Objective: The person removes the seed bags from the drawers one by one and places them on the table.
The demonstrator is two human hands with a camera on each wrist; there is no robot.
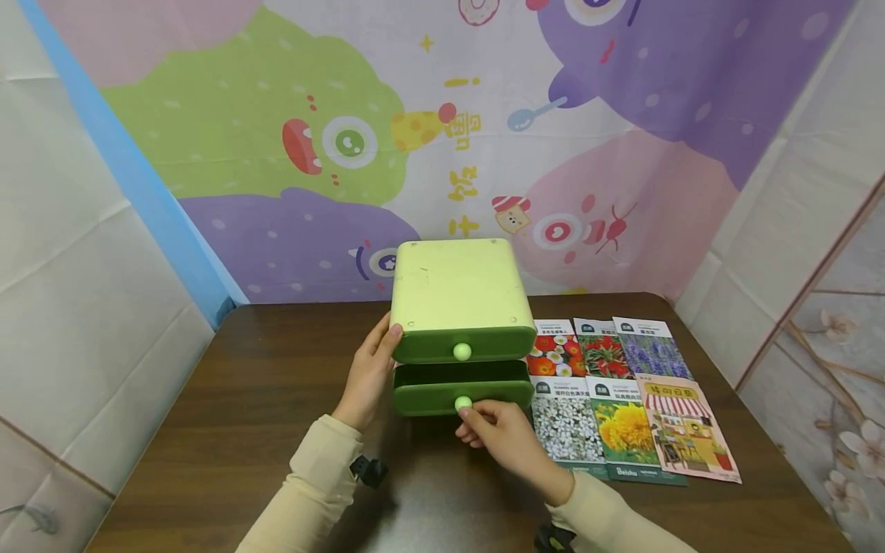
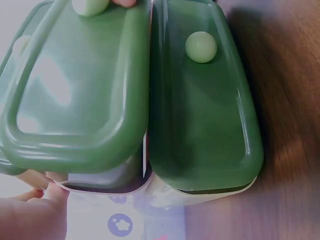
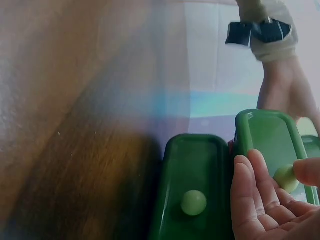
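A small desktop drawer cabinet [image 1: 459, 284] has a light green top and dark green drawers with round pale knobs. Its middle drawer [image 1: 463, 392] stands partly pulled out, with a dark gap above its front; the wrist views show the bottom drawer [image 2: 207, 110] closed below it. My right hand [image 1: 508, 438] pinches the middle drawer's knob [image 3: 286, 178] between thumb and fingers. Against the cabinet's left side rests my left hand [image 1: 369, 372], its thumb at the upper front corner. What lies inside the drawer is hidden.
Several flower seed packets [image 1: 625, 434] lie overlapping on the brown table [image 1: 263, 415], just right of the cabinet. A cartoon-printed cloth [image 1: 276, 153] hangs behind the table's back edge. Pale panels stand at both sides.
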